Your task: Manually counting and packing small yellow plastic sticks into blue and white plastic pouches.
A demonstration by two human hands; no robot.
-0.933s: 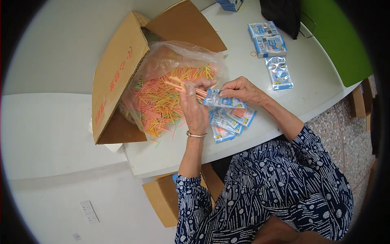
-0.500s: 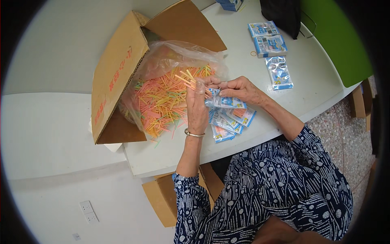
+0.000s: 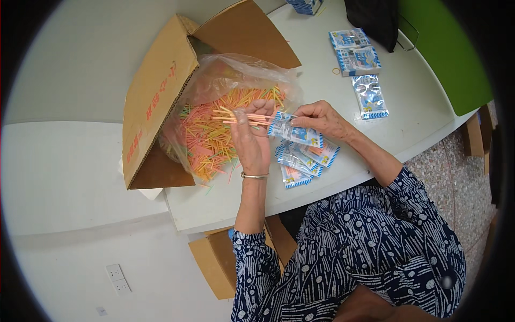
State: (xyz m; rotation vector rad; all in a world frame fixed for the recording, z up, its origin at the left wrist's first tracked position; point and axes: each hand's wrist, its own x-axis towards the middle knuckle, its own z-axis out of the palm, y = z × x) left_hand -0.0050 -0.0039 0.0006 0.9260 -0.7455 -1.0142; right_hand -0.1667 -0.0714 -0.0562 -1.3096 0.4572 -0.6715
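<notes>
My left hand (image 3: 252, 140) pinches a small bundle of thin orange and yellow sticks (image 3: 241, 117), their ends pointing into the mouth of a small blue-and-white plastic packet (image 3: 295, 130). My right hand (image 3: 321, 119) holds that packet by its right end, just above the table. Under the hands lie several more such packets (image 3: 303, 159) in a loose pile. Left of my hands a clear plastic bag (image 3: 225, 126) full of coloured sticks spills out of an open cardboard box (image 3: 153, 96).
Three more packets (image 3: 358, 60) lie on the white table (image 3: 322, 75) at the back right, by a rubber band (image 3: 336, 71) and a black bag (image 3: 375, 19). A second cardboard box (image 3: 220, 257) stands under the table edge. A green panel (image 3: 450, 53) borders the right.
My left hand has drawn a bundle of sticks out of the bag and brought it to the packet's mouth. My right hand has lifted the packet slightly toward the left.
</notes>
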